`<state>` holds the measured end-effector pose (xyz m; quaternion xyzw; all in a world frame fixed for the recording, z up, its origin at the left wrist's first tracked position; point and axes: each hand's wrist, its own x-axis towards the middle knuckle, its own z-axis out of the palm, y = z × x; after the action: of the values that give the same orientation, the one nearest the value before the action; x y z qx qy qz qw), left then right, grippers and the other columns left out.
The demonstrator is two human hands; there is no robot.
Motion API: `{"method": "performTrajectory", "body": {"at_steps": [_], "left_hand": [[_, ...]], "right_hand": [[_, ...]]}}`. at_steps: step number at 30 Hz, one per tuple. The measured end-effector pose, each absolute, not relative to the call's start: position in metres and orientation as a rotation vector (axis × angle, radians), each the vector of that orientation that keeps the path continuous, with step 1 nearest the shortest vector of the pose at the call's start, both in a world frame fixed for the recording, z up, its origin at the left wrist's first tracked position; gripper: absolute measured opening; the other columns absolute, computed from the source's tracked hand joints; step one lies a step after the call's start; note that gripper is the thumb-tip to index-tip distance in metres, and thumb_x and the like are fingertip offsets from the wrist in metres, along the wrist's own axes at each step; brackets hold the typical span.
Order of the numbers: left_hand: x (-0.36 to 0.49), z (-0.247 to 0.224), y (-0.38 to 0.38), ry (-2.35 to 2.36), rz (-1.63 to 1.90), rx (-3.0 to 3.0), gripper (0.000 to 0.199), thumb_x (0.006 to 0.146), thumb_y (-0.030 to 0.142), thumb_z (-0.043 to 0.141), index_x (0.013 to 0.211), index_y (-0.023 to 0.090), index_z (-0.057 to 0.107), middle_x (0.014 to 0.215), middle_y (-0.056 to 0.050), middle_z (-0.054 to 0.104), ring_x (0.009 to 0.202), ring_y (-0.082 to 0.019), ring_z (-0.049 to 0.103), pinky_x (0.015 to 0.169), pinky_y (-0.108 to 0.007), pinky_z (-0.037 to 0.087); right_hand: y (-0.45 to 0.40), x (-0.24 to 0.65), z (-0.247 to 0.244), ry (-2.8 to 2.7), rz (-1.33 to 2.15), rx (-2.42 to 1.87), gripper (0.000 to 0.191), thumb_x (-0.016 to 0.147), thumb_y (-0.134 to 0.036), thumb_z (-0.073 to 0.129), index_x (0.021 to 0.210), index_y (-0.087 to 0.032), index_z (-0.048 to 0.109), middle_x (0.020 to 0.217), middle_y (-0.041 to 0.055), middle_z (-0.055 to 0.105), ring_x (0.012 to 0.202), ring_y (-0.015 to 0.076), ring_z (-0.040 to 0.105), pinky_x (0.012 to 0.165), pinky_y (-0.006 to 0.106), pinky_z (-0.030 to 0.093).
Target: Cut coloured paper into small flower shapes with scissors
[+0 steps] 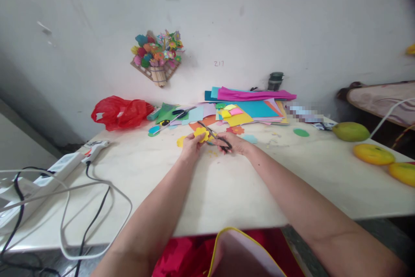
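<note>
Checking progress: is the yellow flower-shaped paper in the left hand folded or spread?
Spread: the yellow flower-shaped paper shows its scalloped outline beyond the left hand.

Left hand (192,144) covers part of flower (201,133). Right hand (235,143) hides part of scissors (211,131) handles; can't tell if blades touch flower. Scraps (212,153) too small to make out. Lower sheets in paper stack (256,110) mostly covered. Item at back right (304,114) pixelated, unreadable. Red bag (121,113) contents hidden. Power strip (65,164) cut by left edge; end mango (403,174), cushion (382,100) cut by right. Both forearms, red cloth (181,253) run off bottom. Top right corner dark, blurred.
</note>
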<state>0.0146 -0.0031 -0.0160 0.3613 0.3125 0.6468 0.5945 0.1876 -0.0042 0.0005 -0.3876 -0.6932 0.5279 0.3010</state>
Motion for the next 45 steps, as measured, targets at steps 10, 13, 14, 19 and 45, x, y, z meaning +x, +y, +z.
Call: {"method": "performTrajectory", "body": {"at_steps": [10, 13, 14, 19, 45], "left_hand": [[0.014, -0.016, -0.004, 0.717, 1.506, 0.833, 0.027, 0.052, 0.017, 0.08, 0.074, 0.01, 0.066, 0.076, -0.007, 0.07, 0.071, -0.016, 0.066, 0.075, -0.029, 0.051], [0.014, -0.017, -0.003, 0.718, 1.509, 0.831, 0.026, 0.052, 0.017, 0.079, 0.073, 0.011, 0.066, 0.077, -0.007, 0.07, 0.071, -0.016, 0.066, 0.075, -0.029, 0.051], [0.014, -0.017, -0.003, 0.718, 1.511, 0.829, 0.025, 0.052, 0.017, 0.079, 0.073, 0.011, 0.066, 0.077, -0.007, 0.07, 0.071, -0.016, 0.066, 0.075, -0.029, 0.051], [0.014, -0.016, -0.003, 0.717, 1.512, 0.827, 0.026, 0.051, 0.017, 0.08, 0.072, 0.011, 0.066, 0.076, -0.007, 0.07, 0.07, -0.015, 0.065, 0.073, -0.028, 0.051], [0.013, -0.017, -0.002, 0.697, 1.546, 0.808, 0.019, 0.057, 0.014, 0.075, 0.073, 0.011, 0.064, 0.077, -0.006, 0.069, 0.072, -0.016, 0.066, 0.079, -0.032, 0.054]], "right_hand": [[-0.006, 0.188, 0.003, -1.897, 1.368, -1.046, 0.029, 0.075, -0.043, 0.063, 0.075, -0.015, 0.052, 0.056, -0.0014, 0.058, 0.039, 0.0059, 0.051, 0.029, 0.014, 0.026], [-0.004, 0.188, 0.001, -1.889, 1.362, -1.051, 0.028, 0.073, -0.041, 0.065, 0.075, -0.015, 0.053, 0.054, -0.002, 0.057, 0.038, 0.0059, 0.05, 0.029, 0.014, 0.026], [-0.004, 0.188, 0.0, -1.886, 1.362, -1.049, 0.028, 0.073, -0.041, 0.065, 0.075, -0.015, 0.053, 0.054, -0.0021, 0.057, 0.038, 0.006, 0.05, 0.029, 0.014, 0.026], [-0.003, 0.188, 0.0, -1.881, 1.364, -1.051, 0.028, 0.073, -0.04, 0.065, 0.074, -0.015, 0.053, 0.054, -0.0022, 0.057, 0.038, 0.0059, 0.05, 0.029, 0.014, 0.026], [-0.011, 0.187, 0.01, -1.876, 1.341, -1.12, 0.028, 0.07, -0.038, 0.067, 0.069, -0.016, 0.05, 0.046, -0.0046, 0.051, 0.034, 0.0046, 0.043, 0.028, 0.015, 0.022]]}}
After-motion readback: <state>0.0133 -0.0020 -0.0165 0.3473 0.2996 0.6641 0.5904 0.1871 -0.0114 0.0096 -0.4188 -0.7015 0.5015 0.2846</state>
